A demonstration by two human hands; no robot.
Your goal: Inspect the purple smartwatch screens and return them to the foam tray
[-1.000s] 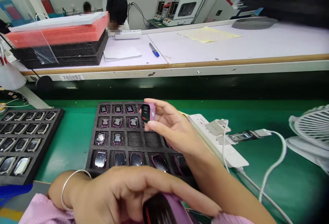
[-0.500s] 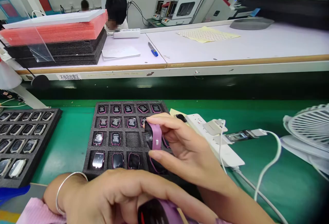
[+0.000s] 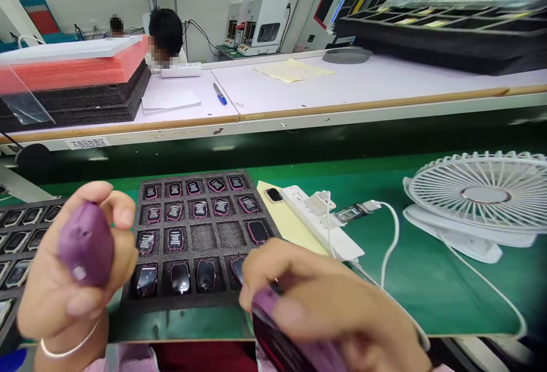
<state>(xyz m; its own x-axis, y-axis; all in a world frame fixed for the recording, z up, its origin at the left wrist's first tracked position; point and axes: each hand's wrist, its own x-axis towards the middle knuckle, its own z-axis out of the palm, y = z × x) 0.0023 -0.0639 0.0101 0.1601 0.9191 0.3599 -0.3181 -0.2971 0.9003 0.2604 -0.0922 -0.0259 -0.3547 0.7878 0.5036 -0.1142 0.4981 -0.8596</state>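
Note:
My left hand is raised at the left and pinches a purple smartwatch body with its back toward me. My right hand is low at the front edge of the green bench. It grips a second purple watch body with a dark face, which is blurred. Between and behind my hands lies a black foam tray whose pockets hold several purple-rimmed watch bodies. Two pockets in its third row are bare.
A second black tray of watch bodies lies at the far left. To the right are a yellow sheet, a white power strip with a plugged cable and a white fan. Behind is a raised white bench with stacked foam. A person sits beyond it.
My left hand has lifted up and to the left with its purple watch. My right hand has come down from over the tray to the front edge. The view has swung right.

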